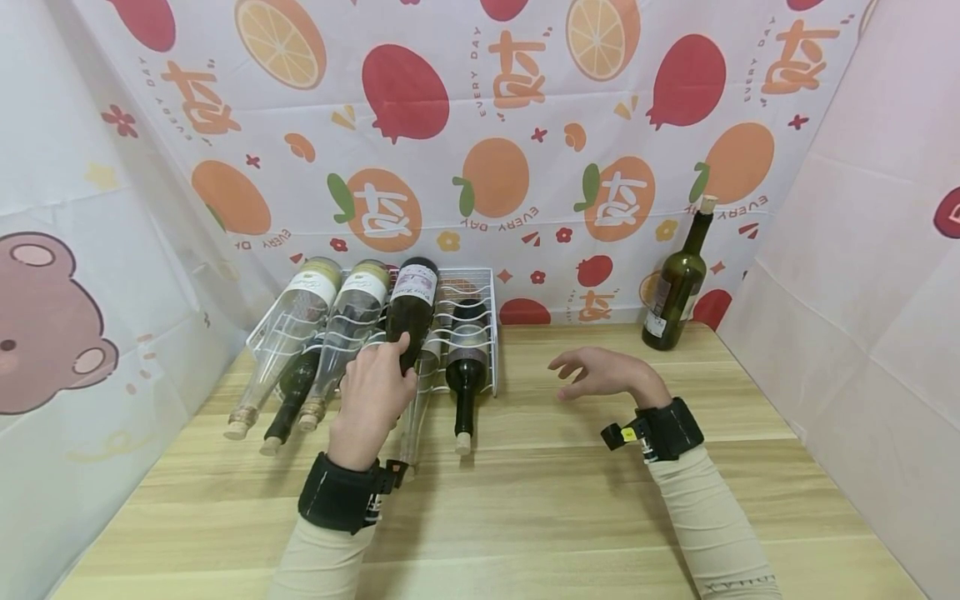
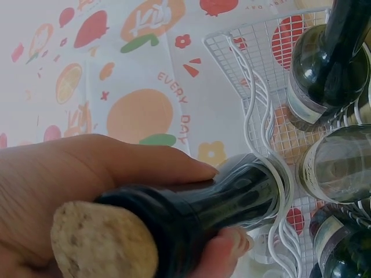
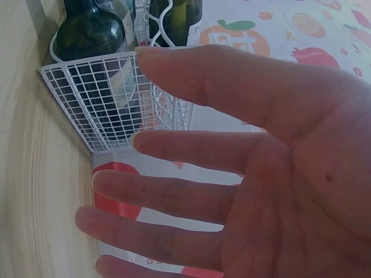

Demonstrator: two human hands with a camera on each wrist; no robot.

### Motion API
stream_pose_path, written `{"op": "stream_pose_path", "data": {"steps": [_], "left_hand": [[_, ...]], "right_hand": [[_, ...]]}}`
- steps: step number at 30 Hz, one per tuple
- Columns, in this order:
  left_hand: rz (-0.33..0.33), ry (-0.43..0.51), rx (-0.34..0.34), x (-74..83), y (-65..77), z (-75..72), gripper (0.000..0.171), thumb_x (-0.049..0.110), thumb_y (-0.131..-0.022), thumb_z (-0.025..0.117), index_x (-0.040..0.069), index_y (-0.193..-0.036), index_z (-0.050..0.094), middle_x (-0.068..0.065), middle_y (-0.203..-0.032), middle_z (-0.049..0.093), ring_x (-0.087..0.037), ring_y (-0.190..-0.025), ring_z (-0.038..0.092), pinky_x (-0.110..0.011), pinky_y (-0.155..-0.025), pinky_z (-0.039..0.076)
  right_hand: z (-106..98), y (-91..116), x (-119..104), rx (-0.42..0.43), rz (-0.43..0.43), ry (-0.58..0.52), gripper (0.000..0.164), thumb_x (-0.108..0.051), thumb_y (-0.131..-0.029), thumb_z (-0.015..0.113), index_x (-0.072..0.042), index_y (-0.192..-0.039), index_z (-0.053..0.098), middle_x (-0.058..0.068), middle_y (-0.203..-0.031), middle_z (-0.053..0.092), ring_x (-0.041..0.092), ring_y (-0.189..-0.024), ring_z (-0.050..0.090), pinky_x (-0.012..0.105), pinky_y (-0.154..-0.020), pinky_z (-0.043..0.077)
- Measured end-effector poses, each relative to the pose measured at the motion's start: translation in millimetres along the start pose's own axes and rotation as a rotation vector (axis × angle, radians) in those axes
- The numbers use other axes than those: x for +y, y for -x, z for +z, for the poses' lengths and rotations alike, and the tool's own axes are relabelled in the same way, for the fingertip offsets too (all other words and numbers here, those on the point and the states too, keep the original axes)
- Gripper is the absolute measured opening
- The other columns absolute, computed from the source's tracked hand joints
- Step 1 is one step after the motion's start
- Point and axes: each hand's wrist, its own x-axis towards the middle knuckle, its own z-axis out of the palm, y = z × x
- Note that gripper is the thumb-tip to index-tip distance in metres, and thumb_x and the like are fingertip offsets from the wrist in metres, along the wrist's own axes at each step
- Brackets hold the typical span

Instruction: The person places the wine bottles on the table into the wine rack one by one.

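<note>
My left hand (image 1: pixel 372 398) grips the neck of a dark wine bottle (image 1: pixel 411 307) that lies sloping on the upper level of a white wire bottle rack (image 1: pixel 494 342). In the left wrist view, the thumb and fingers wrap the neck just behind its cork (image 2: pixel 105 242). The bottle's base points to the back, its pale label facing up. My right hand (image 1: pixel 603 372) hovers over the table to the right of the rack, holding nothing. Its fingers are spread and nearly straight in the right wrist view, with the rack's mesh side (image 3: pixel 93 95) beyond the fingertips.
Two clear corked bottles (image 1: pixel 288 321) lie on the rack's upper left. Lower down are a dark bottle (image 1: pixel 294 392) at left, a clear one (image 1: pixel 420 400) and another dark one (image 1: pixel 467 375) at right. A green corked bottle (image 1: pixel 673 292) stands upright at the table's back right, near the printed cloth.
</note>
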Motion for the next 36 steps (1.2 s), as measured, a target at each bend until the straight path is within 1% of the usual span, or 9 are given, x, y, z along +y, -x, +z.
{"op": "stream_pose_path", "data": {"steps": [6, 9, 13, 16, 18, 23, 29, 32, 36], "left_hand": [[-0.002, -0.014, -0.007, 0.1, 0.0, -0.1, 0.053, 0.012, -0.094, 0.067, 0.012, -0.147, 0.059, -0.03, -0.121, 0.069, -0.056, -0.091, 0.067, -0.058, -0.063, 0.053], [-0.002, -0.011, -0.002, 0.3, 0.1, 0.0, 0.054, 0.013, -0.094, 0.068, 0.013, -0.147, 0.058, -0.029, -0.123, 0.069, -0.055, -0.091, 0.067, -0.057, -0.062, 0.052], [-0.004, -0.016, 0.002, 0.5, 0.2, -0.2, 0.054, 0.013, -0.094, 0.067, 0.014, -0.147, 0.058, -0.029, -0.126, 0.069, -0.056, -0.091, 0.067, -0.056, -0.06, 0.052], [-0.004, -0.028, -0.007, 0.7, 0.5, -0.8, 0.054, 0.014, -0.095, 0.066, 0.014, -0.148, 0.057, -0.029, -0.127, 0.068, -0.057, -0.091, 0.066, -0.056, -0.059, 0.052], [-0.002, -0.038, -0.012, 1.1, 0.8, -1.2, 0.053, 0.014, -0.096, 0.065, 0.013, -0.148, 0.057, -0.03, -0.127, 0.068, -0.056, -0.089, 0.066, -0.056, -0.058, 0.051], [0.004, -0.053, -0.018, 1.3, 0.9, -1.8, 0.052, 0.015, -0.098, 0.062, 0.012, -0.149, 0.056, -0.031, -0.124, 0.069, -0.054, -0.08, 0.066, -0.052, -0.052, 0.048], [0.004, -0.061, -0.036, 1.4, 1.1, -2.6, 0.053, 0.013, -0.098, 0.061, 0.012, -0.15, 0.054, -0.032, -0.118, 0.07, -0.042, -0.061, 0.061, -0.042, -0.045, 0.04], [0.008, -0.06, -0.031, 1.3, 1.1, -2.5, 0.053, 0.012, -0.098, 0.063, 0.012, -0.15, 0.055, -0.032, -0.115, 0.071, -0.041, -0.059, 0.06, -0.041, -0.044, 0.039], [0.008, -0.065, -0.023, 1.0, 0.5, -1.9, 0.053, 0.011, -0.097, 0.064, 0.012, -0.149, 0.056, -0.032, -0.115, 0.071, -0.045, -0.063, 0.062, -0.042, -0.045, 0.04]], "right_hand": [[0.4, 0.1, 1.2, 0.001, -0.003, 0.0, 0.054, -0.02, -0.096, 0.073, -0.001, -0.144, 0.057, 0.024, -0.14, 0.063, 0.042, -0.131, 0.061, 0.046, -0.102, 0.056], [0.5, -0.8, 2.0, -0.001, -0.021, 0.008, 0.054, -0.019, -0.096, 0.072, 0.001, -0.144, 0.056, 0.025, -0.139, 0.063, 0.044, -0.131, 0.06, 0.046, -0.102, 0.056], [0.5, -0.3, 1.4, 0.0, -0.02, 0.006, 0.054, -0.018, -0.096, 0.072, 0.001, -0.144, 0.056, 0.025, -0.139, 0.063, 0.045, -0.131, 0.06, 0.047, -0.102, 0.055], [0.5, 1.0, 0.3, 0.002, -0.004, -0.006, 0.054, -0.019, -0.096, 0.072, 0.0, -0.144, 0.056, 0.024, -0.14, 0.063, 0.044, -0.132, 0.06, 0.047, -0.103, 0.055], [0.3, 1.0, 0.1, 0.002, -0.01, 0.001, 0.054, -0.019, -0.096, 0.072, 0.0, -0.144, 0.056, 0.025, -0.139, 0.063, 0.045, -0.132, 0.06, 0.047, -0.103, 0.055], [-0.2, 0.0, 0.8, 0.001, -0.015, 0.004, 0.054, -0.019, -0.095, 0.073, 0.0, -0.143, 0.057, 0.025, -0.139, 0.063, 0.045, -0.132, 0.059, 0.047, -0.103, 0.055], [-0.7, 0.6, 1.5, -0.003, -0.015, 0.005, 0.055, -0.021, -0.096, 0.073, 0.0, -0.144, 0.056, 0.025, -0.139, 0.063, 0.044, -0.131, 0.06, 0.047, -0.102, 0.055], [-0.8, 1.1, 1.0, -0.004, -0.016, -0.004, 0.055, -0.02, -0.096, 0.072, 0.001, -0.144, 0.056, 0.026, -0.14, 0.063, 0.045, -0.131, 0.06, 0.047, -0.103, 0.055], [-0.7, 1.7, 0.1, -0.002, -0.01, -0.009, 0.055, -0.021, -0.096, 0.072, 0.0, -0.144, 0.056, 0.026, -0.14, 0.063, 0.045, -0.132, 0.06, 0.047, -0.103, 0.055]]}}
